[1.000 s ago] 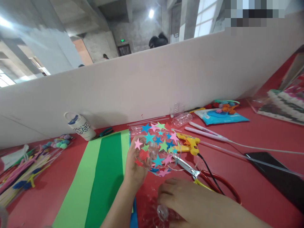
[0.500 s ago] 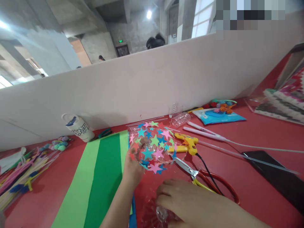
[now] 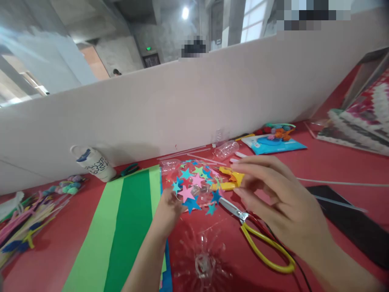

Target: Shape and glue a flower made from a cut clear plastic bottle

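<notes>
My left hand holds a clear rounded plastic piece covered with paper stars in pink, blue, green and red. Its fingers are partly hidden behind the stars. My right hand is raised with thumb and fingers apart, nothing seen between them. It overlaps a yellow glue gun; whether they touch I cannot tell. Below the star-covered piece lies a clear plastic bottle part with strips spread outward. Scissors with yellow and red handles lie beside my right hand, blades pointing to the stars.
Green foam sheets lie at the left, near a white patterned cup. Pipe cleaners sit far left. Toward the white partition are a clear bottle and a blue packet. A black phone-like slab lies right.
My right hand has left the clear bottle part and moved up and right, fingers parting, over the glue gun. The star-covered piece has turned in my left hand.
</notes>
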The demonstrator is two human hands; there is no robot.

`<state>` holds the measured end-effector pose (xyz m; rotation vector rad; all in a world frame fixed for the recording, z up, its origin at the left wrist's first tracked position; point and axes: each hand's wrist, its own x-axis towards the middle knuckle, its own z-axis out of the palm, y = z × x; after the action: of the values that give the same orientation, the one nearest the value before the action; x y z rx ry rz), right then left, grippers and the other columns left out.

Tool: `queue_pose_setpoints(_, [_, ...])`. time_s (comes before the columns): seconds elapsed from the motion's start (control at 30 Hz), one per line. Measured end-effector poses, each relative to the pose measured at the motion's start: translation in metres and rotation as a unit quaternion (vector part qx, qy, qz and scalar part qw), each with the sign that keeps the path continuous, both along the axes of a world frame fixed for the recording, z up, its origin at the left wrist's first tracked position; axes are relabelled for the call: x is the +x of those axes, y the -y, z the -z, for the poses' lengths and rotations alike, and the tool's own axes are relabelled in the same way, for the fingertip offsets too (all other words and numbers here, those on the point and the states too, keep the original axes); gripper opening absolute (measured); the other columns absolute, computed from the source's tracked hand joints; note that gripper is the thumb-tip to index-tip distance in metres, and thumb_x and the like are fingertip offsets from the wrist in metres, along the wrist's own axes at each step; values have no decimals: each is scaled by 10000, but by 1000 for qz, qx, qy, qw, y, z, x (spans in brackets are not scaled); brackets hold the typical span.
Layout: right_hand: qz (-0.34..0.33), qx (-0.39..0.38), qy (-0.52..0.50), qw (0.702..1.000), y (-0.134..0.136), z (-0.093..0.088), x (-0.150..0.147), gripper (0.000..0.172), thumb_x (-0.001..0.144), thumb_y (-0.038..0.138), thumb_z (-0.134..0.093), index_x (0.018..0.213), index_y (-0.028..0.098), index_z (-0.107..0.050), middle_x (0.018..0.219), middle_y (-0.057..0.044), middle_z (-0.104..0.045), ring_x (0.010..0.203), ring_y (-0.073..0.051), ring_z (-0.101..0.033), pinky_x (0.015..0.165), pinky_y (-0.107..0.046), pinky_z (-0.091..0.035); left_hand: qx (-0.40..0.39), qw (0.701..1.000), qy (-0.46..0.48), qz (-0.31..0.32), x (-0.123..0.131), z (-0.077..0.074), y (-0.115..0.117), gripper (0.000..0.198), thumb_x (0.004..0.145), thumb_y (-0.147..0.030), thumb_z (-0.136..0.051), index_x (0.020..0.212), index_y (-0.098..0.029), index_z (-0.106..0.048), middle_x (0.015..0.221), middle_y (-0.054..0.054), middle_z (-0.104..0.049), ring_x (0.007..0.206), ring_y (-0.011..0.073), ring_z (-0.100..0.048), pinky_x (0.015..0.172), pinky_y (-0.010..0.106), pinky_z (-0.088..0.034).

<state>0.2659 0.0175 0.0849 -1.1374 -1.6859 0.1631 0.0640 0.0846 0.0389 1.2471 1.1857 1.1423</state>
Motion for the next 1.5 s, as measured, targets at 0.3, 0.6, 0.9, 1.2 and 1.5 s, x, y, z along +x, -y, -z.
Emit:
queue_pose_setpoints(0.3, [-67, 7, 71, 995, -2, 0, 8, 190, 873, 115, -533, 997, 221, -630, 887, 0, -676, 844, -115, -619, 727, -220, -490, -84, 994, 45, 46, 1, 7, 5, 214, 482, -158, -643, 658, -190, -526, 556, -61, -550, 566, 128, -542, 639, 278, -485])
queue_pose_setpoints(0.6, [-92, 73, 165, 979, -5, -4, 18, 261, 909, 102, -440, 1071, 176, -632, 963, -70, -654, 887, -138, -600, 732, -240, -492, -110, 991, 40, 69, 1, 0, 7, 261, 465, -197, -689, 659, -200, -515, 557, -50, -570, 605, 155, -591, 666, 297, -503])
queue_pose_setpoints(0.9, [-36, 90, 250, 963, -5, 2, 4, 290, 940, 145, -363, 971, 173, -650, 814, -54, -651, 724, -152, -591, 621, -278, -503, -16, 990, -77, 120, 7, -10, 7, 50, 496, -156, -533, 540, -180, -532, 616, -9, -595, 655, 152, -553, 620, 243, -448])
queue_pose_setpoints(1.2, [-35, 153, 263, 952, -7, 7, 3, 251, 935, 132, -381, 894, 139, -628, 831, -74, -685, 786, -181, -614, 687, -306, -526, 29, 985, -160, 62, 15, -19, 9, 160, 458, -69, -515, 470, -210, -441, 554, -32, -529, 656, 161, -552, 646, 258, -458])
queue_pose_setpoints(1.5, [-71, 80, 208, 972, -5, 1, -1, 272, 917, 94, -389, 971, 178, -642, 938, -60, -667, 866, -158, -611, 739, -303, -540, 34, 997, -67, 28, 13, -13, 8, 187, 459, -65, -591, 561, -214, -544, 599, -17, -587, 701, 195, -594, 699, 287, -491])
